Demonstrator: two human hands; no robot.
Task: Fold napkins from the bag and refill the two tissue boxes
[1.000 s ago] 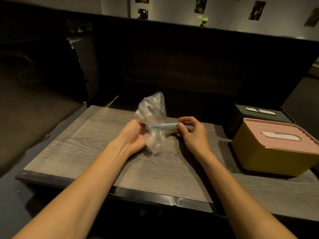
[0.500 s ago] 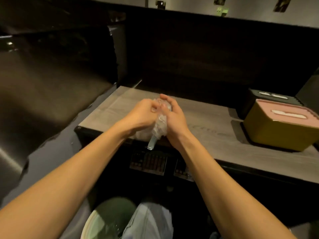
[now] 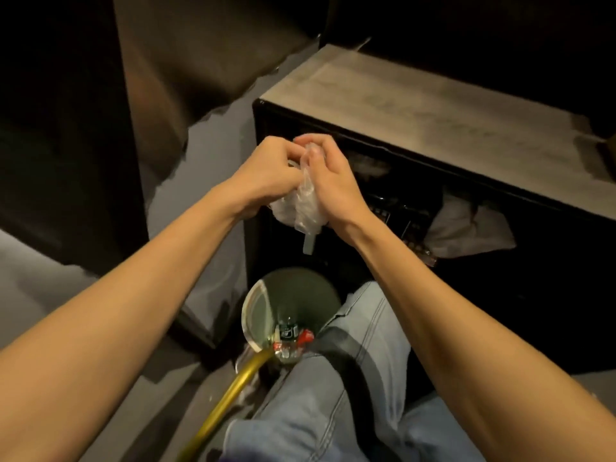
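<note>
Squeezing a crumpled clear plastic bag [image 3: 301, 201] between them, both hands are working out in front of the person, just off the near left corner of the surface [image 3: 433, 105] and above a round bin [image 3: 263, 305] on the floor. The left hand [image 3: 266, 175] is curling its fingers round the left side of the wad, and the right hand [image 3: 328, 183] is closing round the right side, thumb and fingertips pinching the film at the top where the two hands are nearly touching. A pale strip [image 3: 308, 243], probably the bag's seal or tie, is dangling from the bottom of the bundle.

The bag is looking thin, soft and very light, and it seems to be holding little or nothing now. I would judge that it is going to spring open if the grip slackens, and that the film is slick enough to slide through loose fingers, so a full-fisted squeeze on the bulk of it is the sensible hold, not a pinch on the strip.

Beyond the hands, the grey wood-grain surface is stretching away to the far right. Below it, a pale cloth or paper [image 3: 466, 228] is hanging out of a dark shelf. The bin, with bits of litter in it, is sitting beside the person's jeans-clad knee [image 3: 366, 328]. No tissue boxes are showing in this view.
</note>
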